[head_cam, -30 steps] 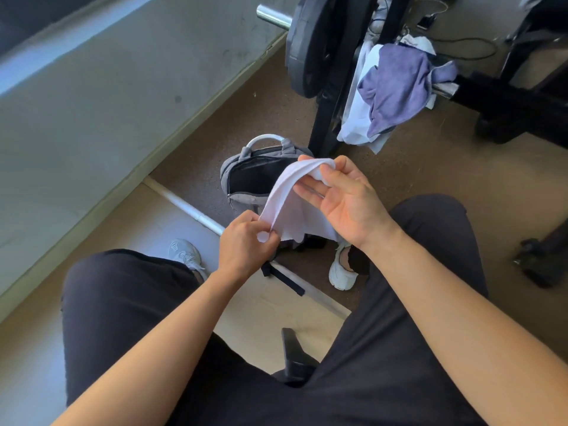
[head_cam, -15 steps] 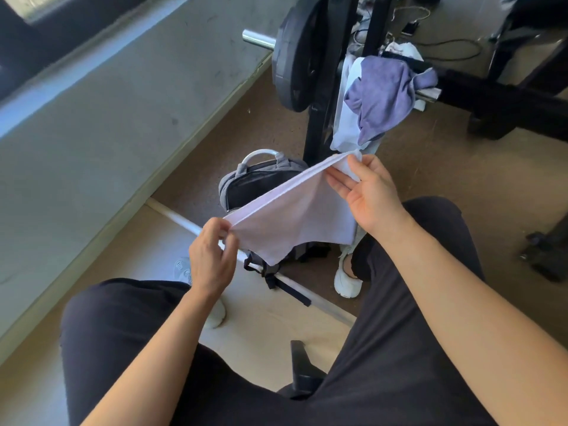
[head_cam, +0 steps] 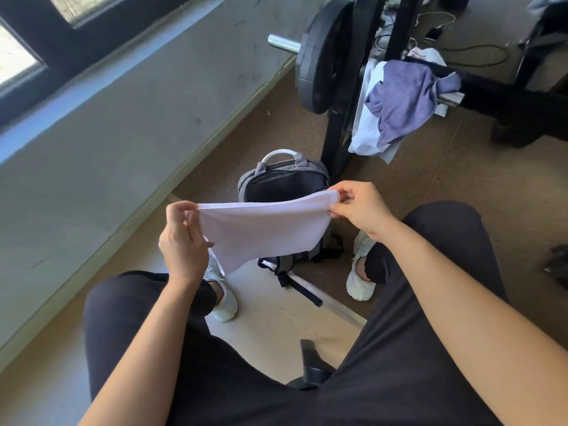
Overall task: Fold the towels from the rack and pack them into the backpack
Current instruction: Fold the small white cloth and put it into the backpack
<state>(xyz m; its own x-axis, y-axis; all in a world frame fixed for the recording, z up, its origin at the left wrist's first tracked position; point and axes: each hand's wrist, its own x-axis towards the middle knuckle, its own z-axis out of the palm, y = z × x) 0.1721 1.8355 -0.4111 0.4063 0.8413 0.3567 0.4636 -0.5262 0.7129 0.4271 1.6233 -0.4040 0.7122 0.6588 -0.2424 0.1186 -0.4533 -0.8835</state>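
Your left hand (head_cam: pixel 184 241) pinches one top corner of the white towel (head_cam: pixel 261 232), which hangs stretched just in front of the open grey backpack (head_cam: pixel 282 179). Your right hand (head_cam: pixel 361 210) pinches the other corner. Behind the backpack, a purple towel (head_cam: pixel 405 96) drapes over the rack (head_cam: pixel 336 139).

We cannot see the near half of the backpack (head_cam: pixel 285 179): the held towel (head_cam: pixel 261 232) covers it. On the far rack (head_cam: pixel 337 133), the purple towel (head_cam: pixel 405 99) hides most of a white cloth (head_cam: pixel 364 130). The right edge cuts off a dark object (head_cam: pixel 557 262) we cannot identify.
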